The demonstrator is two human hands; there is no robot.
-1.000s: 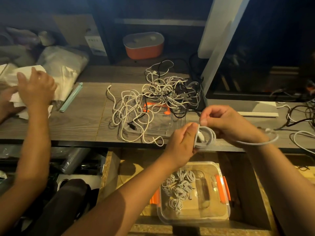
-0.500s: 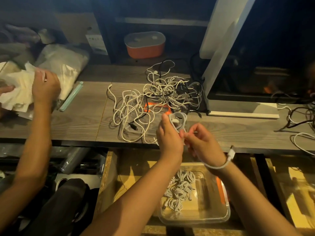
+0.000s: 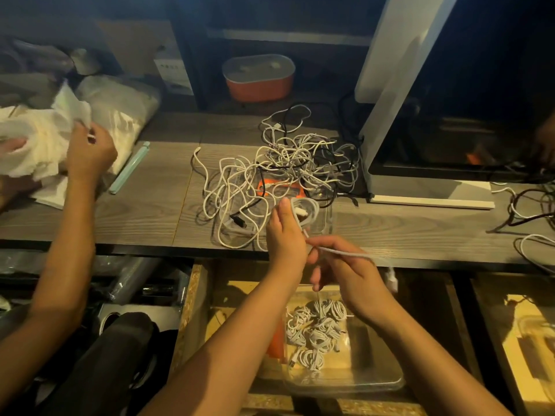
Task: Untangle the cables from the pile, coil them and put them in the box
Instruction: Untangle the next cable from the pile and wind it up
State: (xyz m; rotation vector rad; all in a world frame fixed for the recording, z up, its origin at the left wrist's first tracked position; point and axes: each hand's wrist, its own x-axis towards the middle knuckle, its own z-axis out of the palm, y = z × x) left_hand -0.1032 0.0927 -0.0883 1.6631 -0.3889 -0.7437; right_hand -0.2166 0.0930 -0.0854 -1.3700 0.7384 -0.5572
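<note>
Where my left forearm crosses it, the clear box (image 3: 375,382) at lower centre is part hidden; coiled cables (image 3: 315,334) lie inside. My left hand (image 3: 285,235): curled round a white cable coil (image 3: 306,211), frame centre. My right hand (image 3: 351,277): pinching the coil's loose tail (image 3: 345,252), its plug end blurred. Tangled pile (image 3: 288,166): above, on the desk (image 3: 144,211), partly covering a clear lid (image 3: 326,217). Another person's hand (image 3: 90,154), upper left, grips white paper (image 3: 33,145).

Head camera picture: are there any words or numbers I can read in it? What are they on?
No text here can be read.
White box at the back: some dark print, too blurred to read.
Orange tub: no print shows.
Cable being coiled: no print shows.
</note>
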